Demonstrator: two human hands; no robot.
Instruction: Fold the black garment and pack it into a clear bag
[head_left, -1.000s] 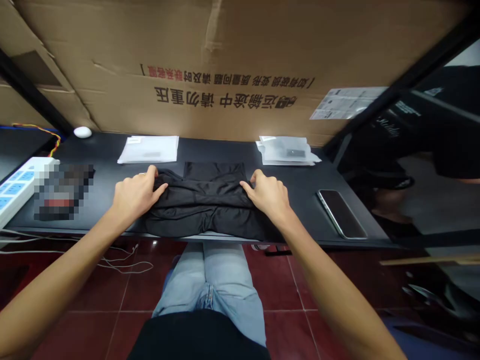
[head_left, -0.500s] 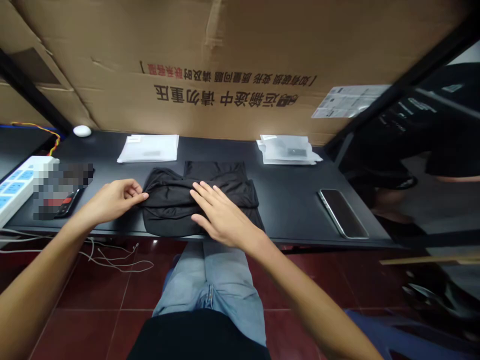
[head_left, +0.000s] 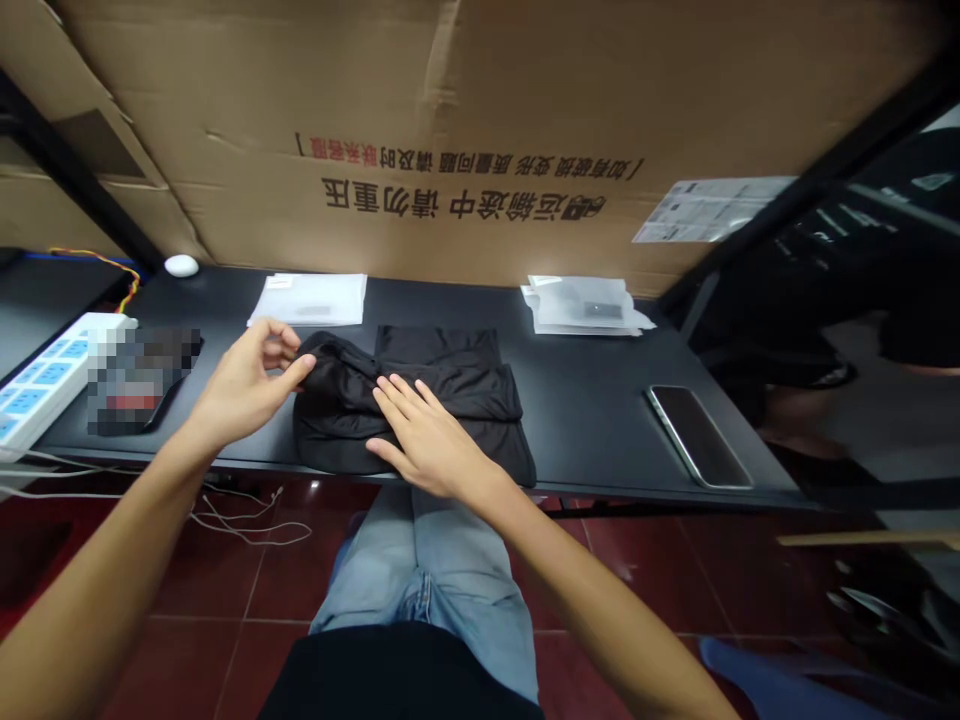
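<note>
A black folded garment lies rumpled on the black table, its cloth in loose folds. My right hand rests flat on the garment's middle, fingers spread, gripping nothing. My left hand is raised at the garment's left edge with its fingers curled. Its fingertips are at or just touching the bunched cloth, and I cannot see a firm hold.
Two flat packets in translucent plastic lie behind the garment. A smartphone lies to the right. A pixelated object and a white power strip lie left. A large cardboard sheet stands behind the table.
My left hand has lifted and turned, fingers curling above the garment's left edge. My right hand has shifted slightly left across the cloth. One second ago, both hands pressed the garment's sides.
</note>
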